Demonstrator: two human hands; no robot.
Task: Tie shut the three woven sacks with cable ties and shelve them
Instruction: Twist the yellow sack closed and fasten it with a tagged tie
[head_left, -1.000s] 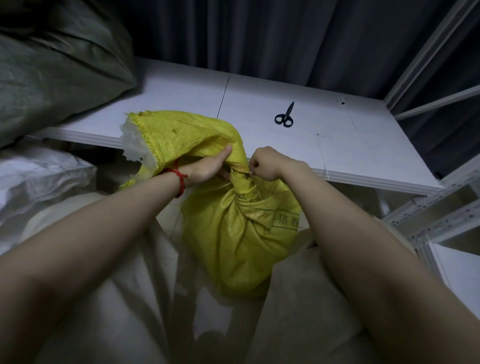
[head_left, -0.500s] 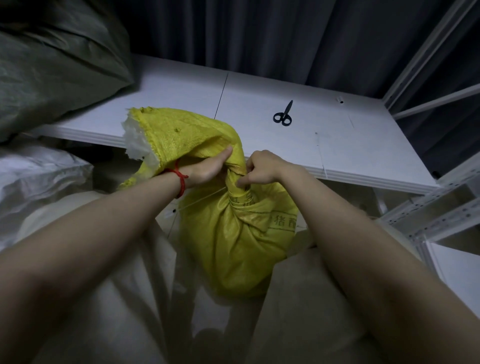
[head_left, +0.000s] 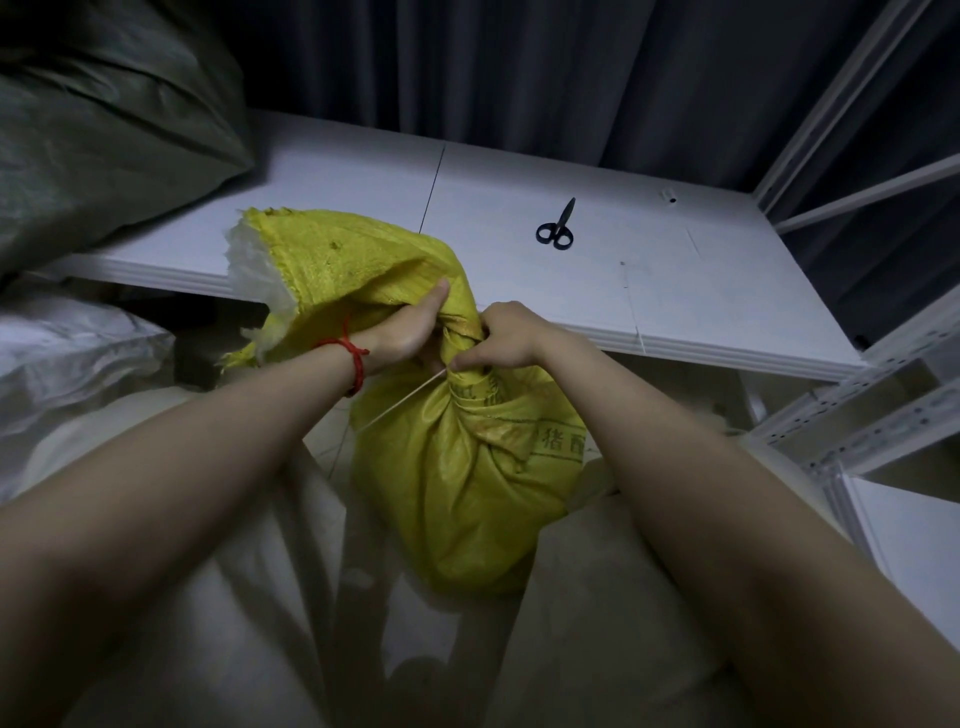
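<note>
Two hands meet at the gathered neck of our yellow sack. Our left hand, with a red string on the wrist, is closed around the twisted neck, the thumb lying up along the cloth. Our right hand is closed too, and its fingertips pinch the cable tie just where it meets the neck. The thin pale tail runs from there down and to the left, across the sack body. We cannot tell if the tie is already locked in its head, because the fingers hide this place.

We think the first danger is the left grip. If it relaxes before the tie bites, the neck may untwist and the tie would close on only some of the folds. The tail is thin, so it can also slip from a fingertip pinch when we pull hard.

The sack rests low in front of us, below the edge of the white shelf board, and its open mouth flops to the left. The scissors lie on that board, well apart from the sack. Reaching for them frees one hand, and a loose tie would then let the neck open. A green sack already lies on the left part of the board, with a white sack below it. If we lift ours by the neck, a weak tie may slide off.
</note>
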